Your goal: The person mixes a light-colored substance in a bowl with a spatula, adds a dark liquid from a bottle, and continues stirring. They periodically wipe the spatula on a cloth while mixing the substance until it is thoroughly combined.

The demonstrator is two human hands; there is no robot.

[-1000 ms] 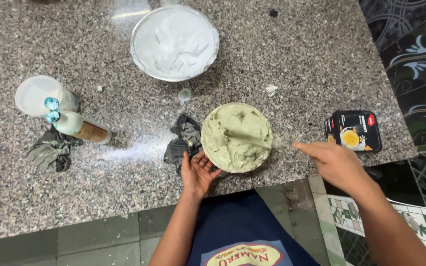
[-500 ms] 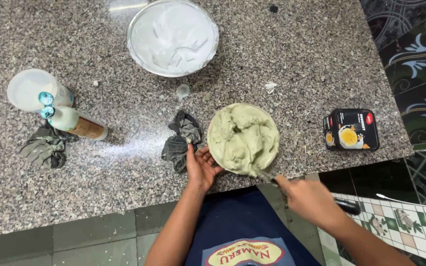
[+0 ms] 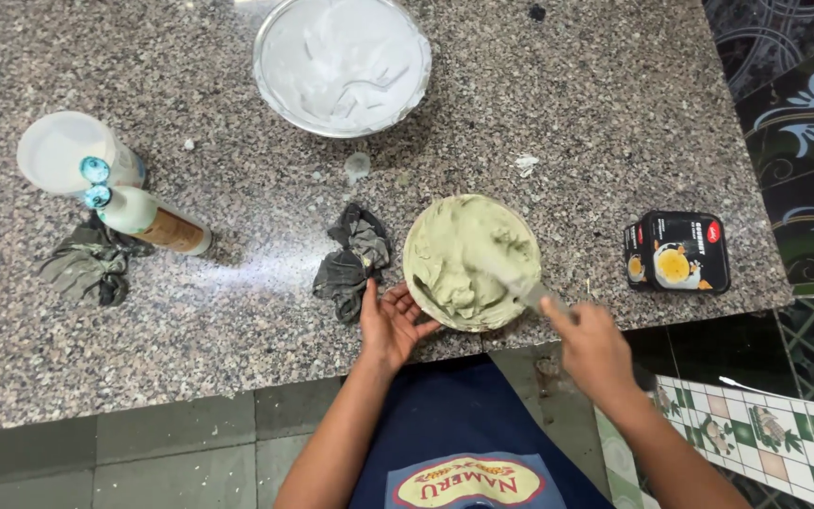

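A round bowl heaped with pale green paste sits near the front edge of a speckled granite counter. My left hand, fingers spread, cups the bowl's near-left rim from below. My right hand is closed on the handle of a metal spatula, whose blade lies in the paste on the bowl's right side. A crumpled dark grey rag lies just left of the bowl, by my left thumb.
A large metal bowl of white cream stands at the back. At left are a white lidded tub, a small bottle lying on its side and another rag. A black packet lies right. Patterned tiled floor lies below the counter edge.
My right hand swung from beside the bowl on the counter down to its near-right edge, taking the spatula from across the top of the paste to the right side. My left hand stayed put.
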